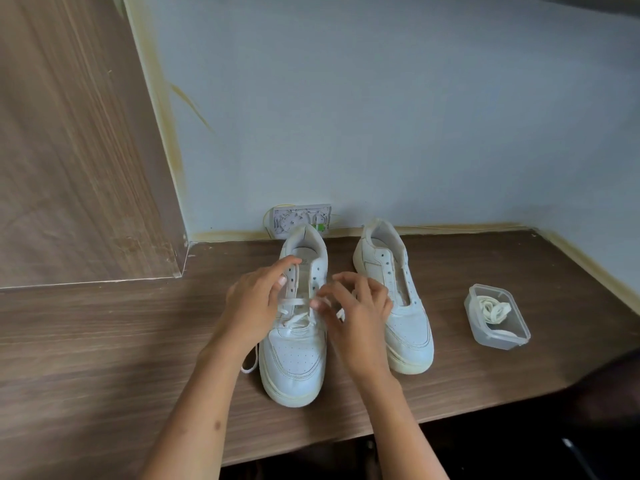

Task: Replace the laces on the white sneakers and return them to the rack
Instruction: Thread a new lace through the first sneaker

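Two white sneakers stand side by side on the wooden table, toes toward me. The left sneaker point(294, 368) has a white lace point(292, 303) threaded through its lowest eyelets, and one loose end point(250, 362) trails onto the table at its left. My left hand point(254, 303) rests against that shoe's left side with its fingers curved over the eyelets. My right hand point(356, 306) pinches the lace at the shoe's right eyelets. The right sneaker point(408, 327) has no lace in it.
A clear plastic container point(498, 337) holding coiled laces point(493, 308) sits on the table point(104, 341) right of the shoes. A white wall socket plate point(299, 218) is behind the left shoe. A wooden panel point(69, 150) rises at the left. The table's front edge runs below the shoes.
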